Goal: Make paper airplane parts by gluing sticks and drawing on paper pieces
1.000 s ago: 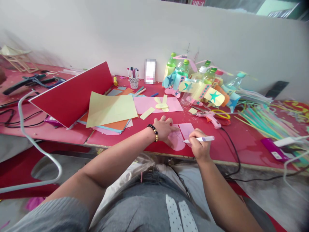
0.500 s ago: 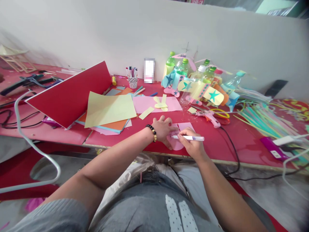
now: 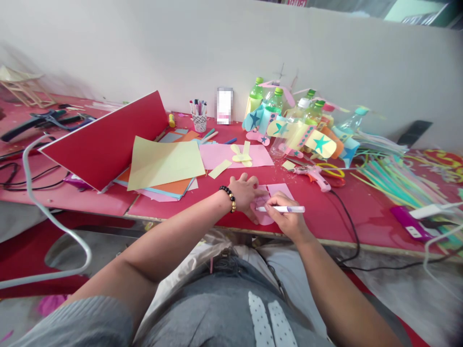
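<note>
Head view:
Pink paper (image 3: 263,218): laid flat near the front edge of the red bench (image 3: 202,207); judged light, thin, easily creased.
Left hand (image 3: 246,191): fingers spread, pressed flat on the paper.
Right hand (image 3: 285,217): fingers clamped on a white pen (image 3: 281,209), tip on the paper.
Open room: bare bench to the right, up to the glue gun (image 3: 314,175) and its cord (image 3: 349,219).

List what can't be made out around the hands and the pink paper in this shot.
Head view only.
- Pen tip: too small to tell whether it touches the pink paper.
- Marks on the pink paper: faint, and mostly covered by the left hand and right hand.
- Pink paper's outline: both hands cover much of it.
- Card standing by the wall: blurred, unreadable.
- Marker cup: contents too small to count.
</note>
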A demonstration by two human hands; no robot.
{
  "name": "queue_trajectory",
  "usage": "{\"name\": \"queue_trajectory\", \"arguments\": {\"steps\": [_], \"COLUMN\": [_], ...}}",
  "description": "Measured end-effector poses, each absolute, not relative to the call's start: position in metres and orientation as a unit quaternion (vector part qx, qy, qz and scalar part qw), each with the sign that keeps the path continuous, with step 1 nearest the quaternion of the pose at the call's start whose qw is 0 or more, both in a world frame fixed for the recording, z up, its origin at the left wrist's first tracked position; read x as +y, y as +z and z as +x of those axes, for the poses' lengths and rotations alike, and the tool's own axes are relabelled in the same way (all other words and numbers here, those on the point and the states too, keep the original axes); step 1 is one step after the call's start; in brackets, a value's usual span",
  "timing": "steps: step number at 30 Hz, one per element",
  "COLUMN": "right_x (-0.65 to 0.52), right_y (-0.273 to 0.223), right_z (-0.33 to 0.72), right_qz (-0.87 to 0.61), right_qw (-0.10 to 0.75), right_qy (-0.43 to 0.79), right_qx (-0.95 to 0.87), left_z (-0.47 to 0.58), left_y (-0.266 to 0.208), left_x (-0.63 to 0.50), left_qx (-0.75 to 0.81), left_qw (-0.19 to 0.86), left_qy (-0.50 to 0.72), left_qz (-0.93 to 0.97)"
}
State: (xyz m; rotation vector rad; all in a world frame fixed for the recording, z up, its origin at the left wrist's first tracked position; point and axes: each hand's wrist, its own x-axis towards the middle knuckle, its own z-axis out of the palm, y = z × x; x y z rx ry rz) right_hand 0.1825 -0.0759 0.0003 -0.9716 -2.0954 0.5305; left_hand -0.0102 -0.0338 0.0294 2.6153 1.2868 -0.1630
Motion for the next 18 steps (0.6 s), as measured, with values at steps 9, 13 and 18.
{"name": "queue_trajectory", "arguments": {"steps": [9, 13, 18], "right_x": [-0.0795, -0.0790, -0.0779], "right_y": [0.0068, 0.0050, 0.0007], "right_z": [0.1817, 0.1823, 0.1835], "right_qz": [-0.343, -0.353, -0.388], "right_qw": [0.361, 0.364, 0.384], "right_qy": [0.237, 0.232, 0.204], "right_qx": [-0.834, -0.830, -0.813], "left_z": [-0.0106, -0.0110, -0.0106], "left_y": [0.0299, 0.0303, 0.0302], "left_x": [-0.0347, -0.0345, -0.0337], "left_qx": [0.439, 0.439, 0.438], "left_qw": [0.105, 0.107, 0.104], "left_qy": [-0.054, -0.059, -0.061], "left_qz": [0.891, 0.890, 0.891]}}
